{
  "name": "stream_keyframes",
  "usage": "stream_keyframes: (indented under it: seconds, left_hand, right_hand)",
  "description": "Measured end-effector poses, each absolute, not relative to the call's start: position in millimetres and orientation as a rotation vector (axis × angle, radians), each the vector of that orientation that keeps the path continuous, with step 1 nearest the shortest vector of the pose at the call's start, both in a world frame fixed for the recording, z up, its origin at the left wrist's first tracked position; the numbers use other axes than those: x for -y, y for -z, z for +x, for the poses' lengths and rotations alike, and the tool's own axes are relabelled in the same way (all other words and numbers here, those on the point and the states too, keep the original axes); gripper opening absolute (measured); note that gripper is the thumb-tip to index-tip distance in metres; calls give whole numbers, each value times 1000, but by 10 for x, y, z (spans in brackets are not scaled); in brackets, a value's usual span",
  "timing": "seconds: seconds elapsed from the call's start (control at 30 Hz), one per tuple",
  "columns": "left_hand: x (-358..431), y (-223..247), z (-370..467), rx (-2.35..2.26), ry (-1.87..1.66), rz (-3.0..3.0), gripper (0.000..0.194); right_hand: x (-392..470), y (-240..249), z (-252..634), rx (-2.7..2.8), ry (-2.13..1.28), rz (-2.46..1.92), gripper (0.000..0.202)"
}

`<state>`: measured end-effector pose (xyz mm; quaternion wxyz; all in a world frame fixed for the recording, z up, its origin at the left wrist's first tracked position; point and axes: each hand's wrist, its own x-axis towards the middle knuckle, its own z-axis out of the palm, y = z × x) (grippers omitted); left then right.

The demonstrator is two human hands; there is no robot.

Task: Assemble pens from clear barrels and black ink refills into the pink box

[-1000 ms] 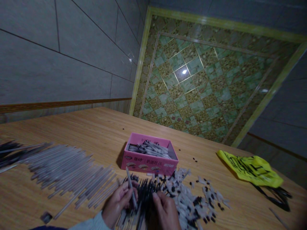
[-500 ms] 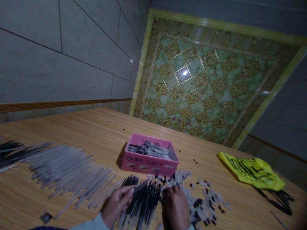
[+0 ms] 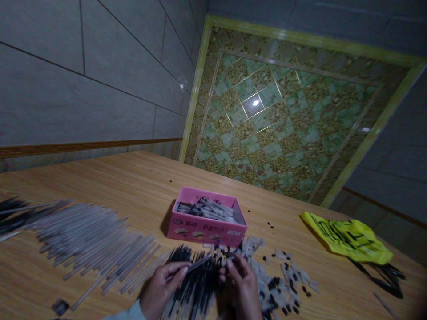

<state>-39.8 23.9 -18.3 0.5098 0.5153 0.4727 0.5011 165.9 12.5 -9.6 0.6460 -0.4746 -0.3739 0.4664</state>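
My left hand (image 3: 164, 284) pinches a thin translucent pen barrel (image 3: 199, 263) between thumb and fingertips, its far end pointing up to the right. Facing it, my right hand (image 3: 243, 284) is closed at the fingertips around a small pale piece (image 3: 228, 258), too blurred to name surely. Beneath and between both hands lies a bundle of black pen refills (image 3: 196, 284). Small translucent tips (image 3: 258, 266) and black plugs (image 3: 275, 283) are strewn beside my right hand. Just beyond, a pink box (image 3: 207, 233) holds many finished-looking pens (image 3: 211, 210).
Rows of clear empty barrels (image 3: 86, 231) cover the table's left side, with dark refills (image 3: 13, 215) at the far left edge. A yellow bag (image 3: 350, 238) with black straps lies at right. A small dark square object (image 3: 60, 306) sits near the front left.
My right hand has lifted from the pile of small parts and turned toward the barrel, a small piece now at its fingertips. My left hand keeps its hold on the barrel.
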Motion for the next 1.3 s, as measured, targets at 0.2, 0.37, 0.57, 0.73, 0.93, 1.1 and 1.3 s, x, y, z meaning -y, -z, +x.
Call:
stream_keyframes:
  seconds: [0.2, 0.37, 0.57, 0.73, 0.93, 1.1, 1.3]
  left_hand:
    - [-220, 183, -426, -1104, -1133, 1517, 33]
    - [-220, 218, -426, -1117, -1109, 1609, 31]
    - [-236, 166, -427, -1134, -1155, 1479, 34]
    - [-243, 181, -450, -1155, -1187, 1415, 35]
    - [-247, 278, -415, -1026, -1198, 1205, 41]
    - [-182, 276, -318, -697, -1011, 1112, 42]
    - [-176, 223, -298, -652, -1008, 1077, 39]
  right_hand:
    - [-85, 1, 1574, 641, -1239, -936, 44]
    - [-72, 12, 1548, 679, -1259, -909, 38]
    - [-41, 33, 1533, 473, -1409, -836, 38]
    - [-37, 54, 1514, 517, -1533, -856, 44]
    - [-39, 86, 1468, 578, -1565, -832, 46]
    - [-27, 207, 1323, 679, -1508, -810, 36]
    - [-10, 305, 1176, 944, -1333, -801, 32]
